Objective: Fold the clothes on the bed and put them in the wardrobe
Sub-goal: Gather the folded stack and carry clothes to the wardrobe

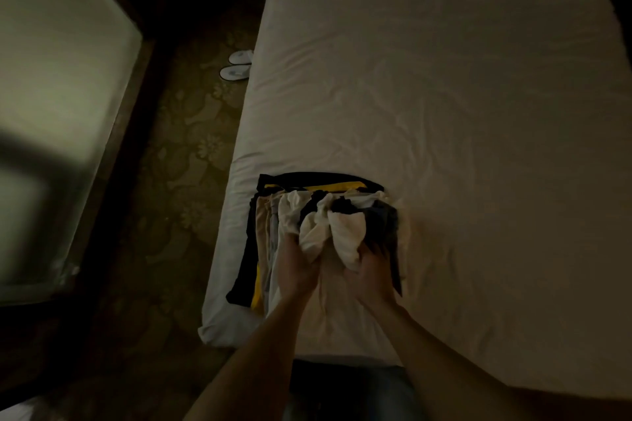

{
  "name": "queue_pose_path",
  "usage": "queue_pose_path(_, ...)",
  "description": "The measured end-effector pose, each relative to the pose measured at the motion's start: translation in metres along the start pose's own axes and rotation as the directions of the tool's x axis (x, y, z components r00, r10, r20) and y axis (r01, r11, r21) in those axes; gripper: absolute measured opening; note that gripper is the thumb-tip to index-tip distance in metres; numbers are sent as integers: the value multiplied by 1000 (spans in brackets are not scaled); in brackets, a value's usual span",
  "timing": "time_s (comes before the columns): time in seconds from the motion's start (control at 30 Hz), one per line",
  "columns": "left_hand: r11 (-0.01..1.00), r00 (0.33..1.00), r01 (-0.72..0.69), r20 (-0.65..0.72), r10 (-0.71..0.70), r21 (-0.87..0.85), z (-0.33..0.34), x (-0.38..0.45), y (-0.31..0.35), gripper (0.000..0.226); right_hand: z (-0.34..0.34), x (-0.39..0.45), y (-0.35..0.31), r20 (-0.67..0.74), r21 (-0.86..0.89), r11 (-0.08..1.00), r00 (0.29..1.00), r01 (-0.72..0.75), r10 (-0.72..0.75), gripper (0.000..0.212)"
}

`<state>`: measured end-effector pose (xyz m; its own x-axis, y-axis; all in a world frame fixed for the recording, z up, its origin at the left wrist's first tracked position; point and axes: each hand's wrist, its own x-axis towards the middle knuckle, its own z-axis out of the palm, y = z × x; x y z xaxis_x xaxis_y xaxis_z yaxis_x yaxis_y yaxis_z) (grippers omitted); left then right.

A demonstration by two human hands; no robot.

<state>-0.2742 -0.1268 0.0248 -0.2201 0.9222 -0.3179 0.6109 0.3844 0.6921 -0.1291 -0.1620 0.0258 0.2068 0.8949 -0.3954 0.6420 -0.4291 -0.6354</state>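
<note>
Down at the near end of the bed, both hands are busy with the clothes. The left hand (297, 262) has its fingers curled into a bunched white cloth (328, 232), and the right hand (371, 269) grips the same bunch from the other side, with something dark against its fingers. The two hands sit close together, and both bare arms reach up from the bottom of the view. The white cloth rests on top of a stack of folded clothes (273, 236), which has pale layers, a yellow stripe and a black piece at the bottom. A dark gray piece (390, 225) hangs on the right edge of the stack, just beside the right hand. The stack lies near the left corner of the bed (461, 96), which has a wrinkled white sheet. Left of the bed the floor has a dark carpet (184, 154) with flower shapes. Two white slippers (236, 67) sit on that carpet, touching the side of the bed and well apart from the stack. Farther left stands a big pale panel (61, 85) in a dark frame; the room is dim, so I cannot tell what it is.
</note>
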Motion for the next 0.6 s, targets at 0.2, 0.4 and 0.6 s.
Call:
queue_pose_path(0.2, 992, 962, 121, 242, -122, 19, -14, 18, 7, 42, -11, -1, -11, -112, 56, 992, 987, -112, 118, 70)
queue_pose_path(0.4, 953, 965, 75, 221, -144, 294, 3, 6, 7, 61, -22, 21, -6, 9, 357, 765, 821, -536, 571, 89)
queue_pose_path(0.6, 925, 984, -52, 175, -16, 376, 6, -1, 5, 58, -40, 35, 4, 95, 162, 757, 774, -633, 626, 68)
